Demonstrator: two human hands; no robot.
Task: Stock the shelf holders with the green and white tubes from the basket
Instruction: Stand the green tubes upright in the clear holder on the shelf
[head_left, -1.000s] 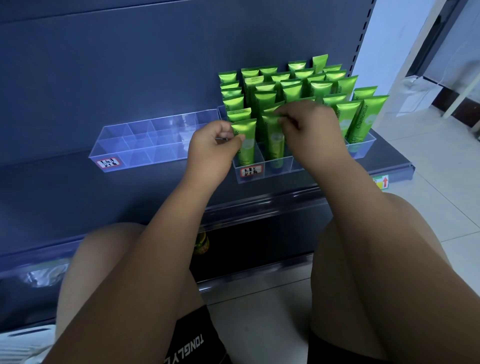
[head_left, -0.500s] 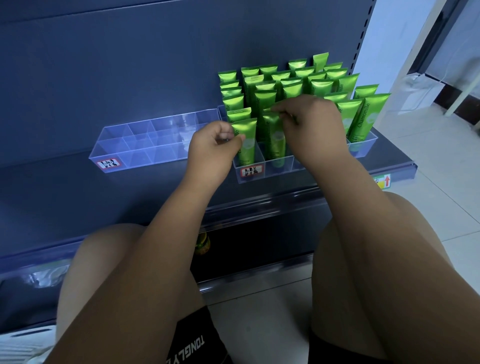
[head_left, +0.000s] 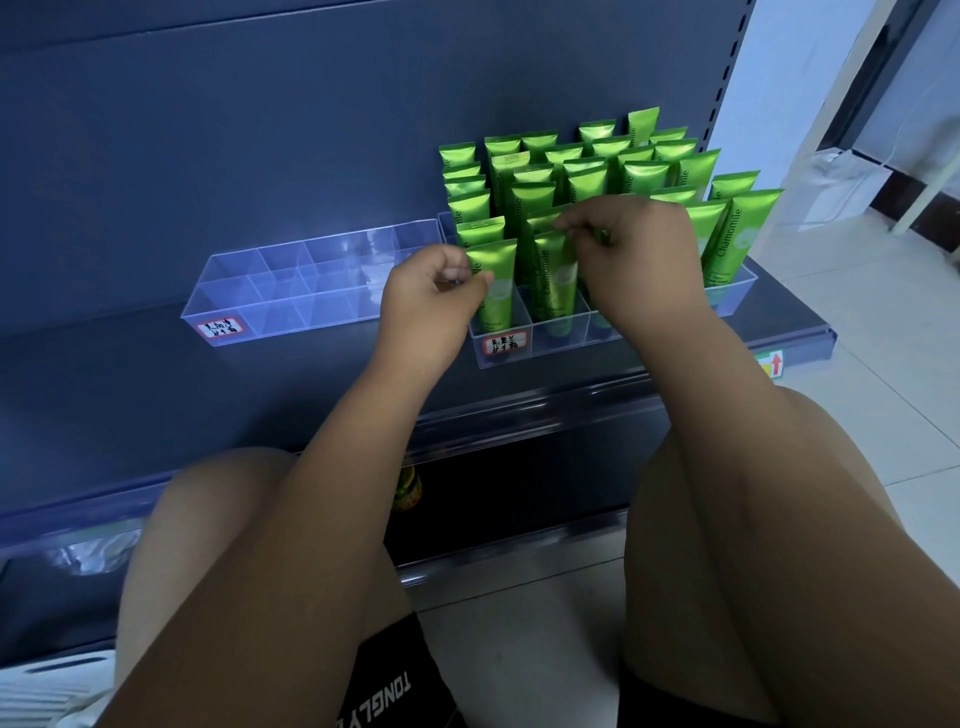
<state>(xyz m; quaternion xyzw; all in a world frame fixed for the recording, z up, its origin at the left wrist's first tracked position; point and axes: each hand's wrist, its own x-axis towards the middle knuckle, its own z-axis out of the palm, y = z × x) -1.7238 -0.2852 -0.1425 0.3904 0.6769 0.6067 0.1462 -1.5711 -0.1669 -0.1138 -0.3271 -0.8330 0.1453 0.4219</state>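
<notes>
Several green tubes (head_left: 639, 176) stand upright in a clear divided holder (head_left: 550, 351) on the dark shelf. My left hand (head_left: 426, 296) pinches the left edge of the front-left green tube (head_left: 496, 291). My right hand (head_left: 634, 260) pinches the top of the neighbouring front tube (head_left: 556, 280) in the second column. A second clear holder (head_left: 291, 306) with bare compartments sits to the left. The basket is out of view.
The dark shelf (head_left: 156, 374) has a clear price rail (head_left: 519, 421) along its front edge. My bare knees (head_left: 218, 499) are below it. White tiled floor (head_left: 883, 322) and a white bag (head_left: 841, 187) lie to the right. A bottle cap (head_left: 408, 493) shows under the shelf.
My right hand has shifted slightly up and back along the tube tops, still pinching a front tube. My left hand stays at the front-left tube.
</notes>
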